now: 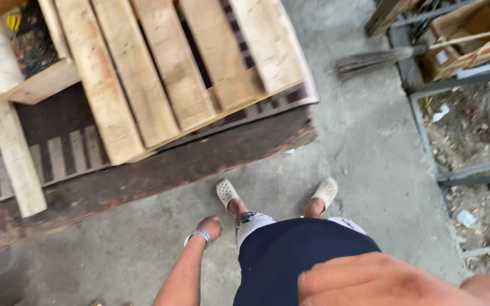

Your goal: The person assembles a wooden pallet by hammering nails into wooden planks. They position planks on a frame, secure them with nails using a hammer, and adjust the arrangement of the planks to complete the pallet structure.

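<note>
Left hand (211, 225): hangs at the person's side, fingers curled loosely inward, nothing in it and nothing touched; a metal-banded watch (199, 235) sits on the wrist. Right hand (370, 280): close to the camera at the lower edge of the view, blurred, fingers laid together and pointing left across the dark shirt; whether it grips anything cannot be told, since the palm side is hidden. Nearest item: wooden pallet (171, 73), pale slats, resting on a dark, worn platform (160, 170) just ahead of the left hand and apart from it. The slats' long axis runs from the upper left down toward the lower right of the view, their near ends pointing at the person's feet. Loose pale plank (12, 147): lies left of the pallet, long axis roughly parallel to the slats. Feet: in light perforated clogs (227, 192), on a grey concrete floor (370, 141). Broom (370, 61): lies on the floor at upper right, beside a metal frame (426, 136).
</note>
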